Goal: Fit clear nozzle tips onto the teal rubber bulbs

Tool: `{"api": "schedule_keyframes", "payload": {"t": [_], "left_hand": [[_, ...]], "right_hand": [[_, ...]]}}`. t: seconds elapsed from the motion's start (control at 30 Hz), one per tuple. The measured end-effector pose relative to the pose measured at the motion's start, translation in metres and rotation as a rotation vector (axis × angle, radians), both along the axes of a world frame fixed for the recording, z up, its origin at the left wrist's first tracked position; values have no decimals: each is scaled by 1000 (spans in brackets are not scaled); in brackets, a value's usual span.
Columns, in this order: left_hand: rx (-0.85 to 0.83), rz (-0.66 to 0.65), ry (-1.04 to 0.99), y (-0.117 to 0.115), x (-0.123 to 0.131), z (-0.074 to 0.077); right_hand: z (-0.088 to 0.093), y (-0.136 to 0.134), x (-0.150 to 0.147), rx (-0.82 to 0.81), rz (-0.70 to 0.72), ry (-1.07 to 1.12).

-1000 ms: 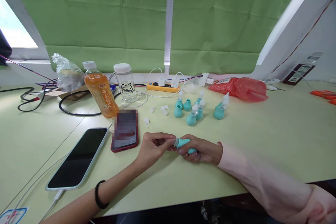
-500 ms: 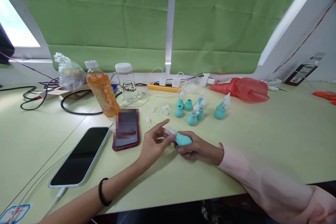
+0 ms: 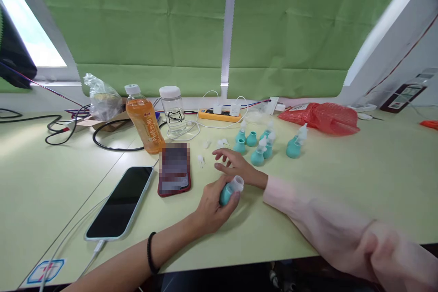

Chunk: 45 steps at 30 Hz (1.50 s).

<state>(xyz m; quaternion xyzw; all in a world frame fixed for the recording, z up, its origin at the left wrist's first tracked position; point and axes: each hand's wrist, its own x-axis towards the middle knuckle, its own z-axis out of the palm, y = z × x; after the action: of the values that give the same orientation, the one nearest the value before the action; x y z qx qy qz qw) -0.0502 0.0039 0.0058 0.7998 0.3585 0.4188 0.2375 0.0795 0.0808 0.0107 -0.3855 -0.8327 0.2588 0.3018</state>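
My left hand [image 3: 215, 205] is wrapped round a teal squeeze bulb [image 3: 226, 194] with a clear plastic collar [image 3: 237, 184] on its neck. The collar's open end points up and to the right. Just beyond it, my right hand [image 3: 236, 163] reaches left over the table, fingers apart and holding nothing. Near its fingertips lie small white plastic tips [image 3: 222, 142] and another small white piece [image 3: 200, 160]. Behind my right hand stand several teal bulbs, some bare like this one [image 3: 251, 139], others with clear pointed nozzles, as on this bulb [image 3: 258, 156].
Left of my hands lie a red-cased phone [image 3: 174, 169] and a larger phone [image 3: 119, 203] on a cable. An orange drink bottle [image 3: 145, 123], a clear jar [image 3: 174, 112] and a power strip [image 3: 222, 116] stand behind. A red plastic bag [image 3: 321, 117] lies at back right.
The teal bulb has passed from my right hand to my left, and its collar now faces up and right. My right hand has let go and moved forward, towards the small white pieces.
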Motion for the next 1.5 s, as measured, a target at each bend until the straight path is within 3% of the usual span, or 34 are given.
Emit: {"api": "schedule_keyframes", "payload": {"t": [0.1, 0.2, 0.33, 0.5, 0.6, 0.73, 0.83, 0.93, 1.27, 1.5], "left_hand": [[14, -14, 83, 2, 0, -1], [-25, -11, 79, 3, -2, 0], [-140, -22, -33, 4, -3, 1], [-310, 66, -239, 8, 0, 0], [-341, 117, -269, 11, 2, -1], [-351, 197, -256, 15, 3, -3], [-402, 230, -256, 19, 2, -4], [-410, 227, -226, 21, 1, -3], [-65, 220, 158, 16, 0, -4], [161, 169, 143, 21, -3, -9]], "right_hand": [[-5, 16, -27, 191, -13, -281], [-10, 27, -48, 227, -50, -406], [-13, 39, -56, 214, -54, -384], [-2, 33, -35, 226, -64, -202], [7, 15, -11, 124, -40, 150], [7, -9, 24, -158, -30, 494], [0, -18, 44, -358, 61, 544], [-3, -21, 52, -449, 134, 482], [8, -24, 62, -503, 211, 235], [7, -29, 55, -647, 200, 379]]}}
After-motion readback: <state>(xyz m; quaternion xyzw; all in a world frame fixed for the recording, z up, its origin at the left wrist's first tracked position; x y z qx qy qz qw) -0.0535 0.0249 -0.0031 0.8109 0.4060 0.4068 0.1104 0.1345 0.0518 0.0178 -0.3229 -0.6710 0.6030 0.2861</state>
